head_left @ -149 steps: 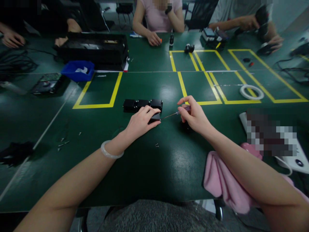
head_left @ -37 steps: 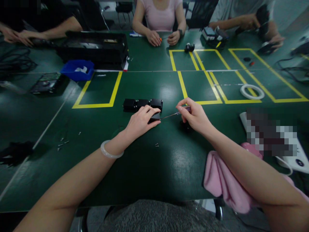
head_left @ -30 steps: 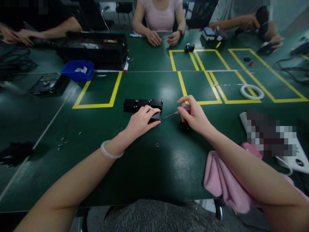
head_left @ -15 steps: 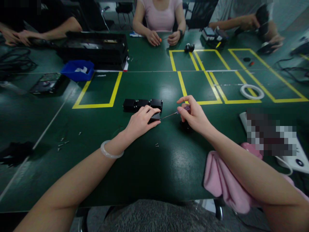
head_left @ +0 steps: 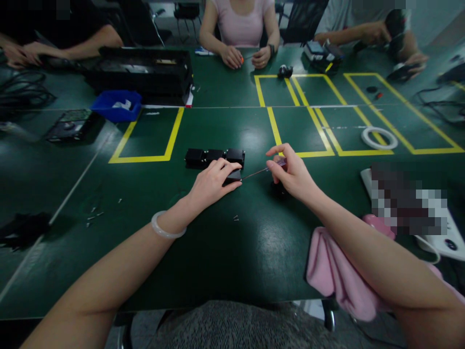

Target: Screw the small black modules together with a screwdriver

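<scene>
My left hand (head_left: 217,179) is closed over a small black block (head_left: 233,178), pressing it to the green table; most of the block is hidden under the fingers. In my right hand (head_left: 290,169) is a screwdriver (head_left: 258,171), gripped by its clear purplish handle. Its thin shaft points left, and the tip meets the block's right end beside my left thumb. Just behind my left hand lies a row of black blocks (head_left: 214,156) with small screws at their corners. A dark object (head_left: 279,188) sits beneath my right hand, partly covered.
Loose screws lie on the table, some at front centre (head_left: 236,218) and several at left (head_left: 95,215). A pink cloth (head_left: 337,266) rests under my right forearm. Further back are a blue bin (head_left: 118,106), a tape roll (head_left: 379,138) and a long black case (head_left: 141,77). Other people sit opposite.
Both hands keep their places, and the screwdriver tip remains at the block's end. The handle appears very slightly turned in my right fingers.
</scene>
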`<move>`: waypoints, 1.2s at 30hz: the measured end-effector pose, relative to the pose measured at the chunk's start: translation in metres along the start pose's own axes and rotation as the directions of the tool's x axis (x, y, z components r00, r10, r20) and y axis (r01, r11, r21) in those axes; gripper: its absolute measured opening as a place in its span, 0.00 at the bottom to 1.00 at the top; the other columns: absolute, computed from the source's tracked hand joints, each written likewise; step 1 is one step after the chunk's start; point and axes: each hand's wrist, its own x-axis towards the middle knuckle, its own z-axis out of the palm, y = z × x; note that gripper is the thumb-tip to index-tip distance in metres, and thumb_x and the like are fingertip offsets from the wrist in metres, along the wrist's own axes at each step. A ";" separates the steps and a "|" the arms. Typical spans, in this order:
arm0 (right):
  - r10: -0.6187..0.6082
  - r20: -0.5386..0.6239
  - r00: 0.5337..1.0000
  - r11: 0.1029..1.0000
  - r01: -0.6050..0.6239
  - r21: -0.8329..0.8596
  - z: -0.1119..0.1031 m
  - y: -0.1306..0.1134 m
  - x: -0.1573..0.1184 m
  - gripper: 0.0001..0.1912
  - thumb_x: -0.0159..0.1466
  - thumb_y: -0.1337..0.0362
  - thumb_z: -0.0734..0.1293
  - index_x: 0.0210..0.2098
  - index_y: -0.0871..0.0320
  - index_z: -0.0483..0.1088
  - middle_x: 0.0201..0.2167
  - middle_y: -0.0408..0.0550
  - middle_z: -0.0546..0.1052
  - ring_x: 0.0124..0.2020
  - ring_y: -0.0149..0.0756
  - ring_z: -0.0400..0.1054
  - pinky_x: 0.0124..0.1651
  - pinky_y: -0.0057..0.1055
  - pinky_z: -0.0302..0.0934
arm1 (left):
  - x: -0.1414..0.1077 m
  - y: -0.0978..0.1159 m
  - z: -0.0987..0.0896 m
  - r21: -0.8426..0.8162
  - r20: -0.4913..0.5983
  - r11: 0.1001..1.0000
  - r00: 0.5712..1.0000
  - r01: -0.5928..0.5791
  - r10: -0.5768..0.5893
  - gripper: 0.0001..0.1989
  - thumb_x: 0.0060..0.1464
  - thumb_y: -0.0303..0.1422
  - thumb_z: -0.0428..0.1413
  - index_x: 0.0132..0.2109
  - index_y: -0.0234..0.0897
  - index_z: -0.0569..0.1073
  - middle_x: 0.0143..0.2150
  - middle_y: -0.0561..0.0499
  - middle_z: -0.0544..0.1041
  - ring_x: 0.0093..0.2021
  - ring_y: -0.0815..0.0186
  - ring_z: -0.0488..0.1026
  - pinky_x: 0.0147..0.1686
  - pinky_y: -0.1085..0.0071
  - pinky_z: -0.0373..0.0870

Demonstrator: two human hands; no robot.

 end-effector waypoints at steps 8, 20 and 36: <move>-0.013 0.008 1.000 1.000 0.013 0.021 0.000 0.000 0.000 0.08 0.71 0.62 0.66 0.49 0.53 0.64 0.24 0.33 0.65 0.19 0.28 0.62 0.27 0.31 0.55 | 0.001 0.000 0.000 0.010 0.009 1.000 1.000 0.011 -0.011 0.21 0.67 0.40 0.62 0.64 0.43 0.71 0.56 0.44 0.76 0.57 0.52 0.74 0.51 0.58 0.76; -0.001 0.014 1.000 1.000 0.001 0.010 0.000 -0.002 0.000 0.07 0.72 0.62 0.66 0.49 0.52 0.64 0.23 0.33 0.66 0.19 0.28 0.61 0.27 0.31 0.54 | 0.000 0.000 -0.001 0.001 0.009 1.000 1.000 0.013 -0.013 0.21 0.68 0.40 0.61 0.64 0.42 0.71 0.56 0.44 0.75 0.57 0.51 0.73 0.52 0.57 0.76; 0.011 0.023 1.000 1.000 -0.012 0.027 0.000 0.000 0.000 0.07 0.72 0.59 0.67 0.46 0.53 0.65 0.23 0.34 0.66 0.19 0.28 0.61 0.27 0.31 0.54 | 0.000 0.000 -0.001 0.008 0.009 1.000 1.000 0.009 -0.009 0.21 0.68 0.41 0.60 0.64 0.42 0.71 0.56 0.43 0.75 0.57 0.51 0.73 0.52 0.57 0.76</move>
